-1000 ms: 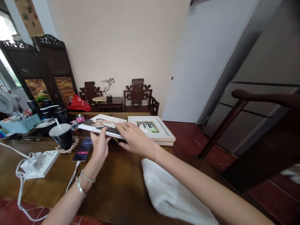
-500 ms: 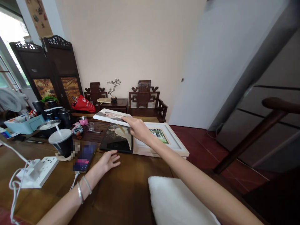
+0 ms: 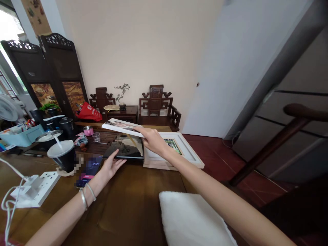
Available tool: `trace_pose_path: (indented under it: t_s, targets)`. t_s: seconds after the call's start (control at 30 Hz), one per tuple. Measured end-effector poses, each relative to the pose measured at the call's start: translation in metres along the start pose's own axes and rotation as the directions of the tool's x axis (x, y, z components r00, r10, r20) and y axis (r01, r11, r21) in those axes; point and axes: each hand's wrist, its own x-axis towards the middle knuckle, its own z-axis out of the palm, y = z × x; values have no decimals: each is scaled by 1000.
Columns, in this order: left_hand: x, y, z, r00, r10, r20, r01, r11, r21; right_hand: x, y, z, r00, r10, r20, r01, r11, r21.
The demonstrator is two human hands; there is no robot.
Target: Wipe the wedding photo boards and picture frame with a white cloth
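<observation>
My right hand (image 3: 153, 140) grips the right end of a white-edged photo panel (image 3: 120, 127) and holds it up, tilted, above the table. Beneath it is a dark glossy photo panel (image 3: 125, 150) showing a pale dress. My left hand (image 3: 112, 166) pinches this dark panel at its near left edge, thumb on top and fingers under the rim. The near edge looks slightly raised. To the right, touching or close beside it, lies a white picture frame (image 3: 191, 150) with a small green picture, partly covered by my right forearm.
Left on the wooden table (image 3: 123, 205) are a phone (image 3: 90, 171), a lidded drink cup with a straw (image 3: 62, 155) and a power strip (image 3: 42, 189). Behind stand a pink cup (image 3: 88, 131) and a small clear cup (image 3: 96, 137). A white cushion (image 3: 192, 218) is in front.
My left hand has moved from the tabletop onto the dark panel's near edge and closed on it; that edge has tipped up a little. My right hand keeps holding the white-edged panel.
</observation>
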Motion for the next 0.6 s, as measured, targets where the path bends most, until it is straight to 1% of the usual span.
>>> trace_pose_path:
  t_s: [0.03, 0.13, 0.23, 0.3, 0.4, 0.43, 0.5, 0.57, 0.6]
  targets:
    - [-2, 2, -2, 1000, 14, -2, -14, 1000, -7, 0, 1, 0, 1000, 3, -6, -3, 1000, 3]
    - [-12, 9, -12, 997, 42, -64, -39, 998, 41, 1, 3, 2, 1000, 1, -24, -1, 1000, 1]
    - [-35, 14, -23, 986, 97, -132, -84, 991, 103, 3, 2, 5, 1000, -18, -12, 17, 1000, -22]
    - [-59, 16, -30, 979, 124, -163, -105, 987, 118, 5, 1, 7, 999, -23, 32, 25, 998, -57]
    - [-102, 13, -42, 953, 162, -255, -128, 981, 143, 9, 0, 14, 992, -13, 128, 29, 992, -124]
    - [-116, 9, -48, 945, 175, -277, -135, 978, 159, 9, 0, 18, 988, -8, 157, 31, 989, -143]
    - [-143, -1, -64, 909, 227, -349, -167, 967, 194, 10, 1, 27, 979, 8, 205, 29, 983, -179]
    - [-165, -14, -83, 873, 225, -432, -143, 966, 213, 9, 3, 38, 965, 27, 260, 33, 974, -223]
    - [-175, -22, -92, 878, 215, -427, -130, 967, 219, 8, 4, 44, 957, 33, 289, 40, 969, -242]
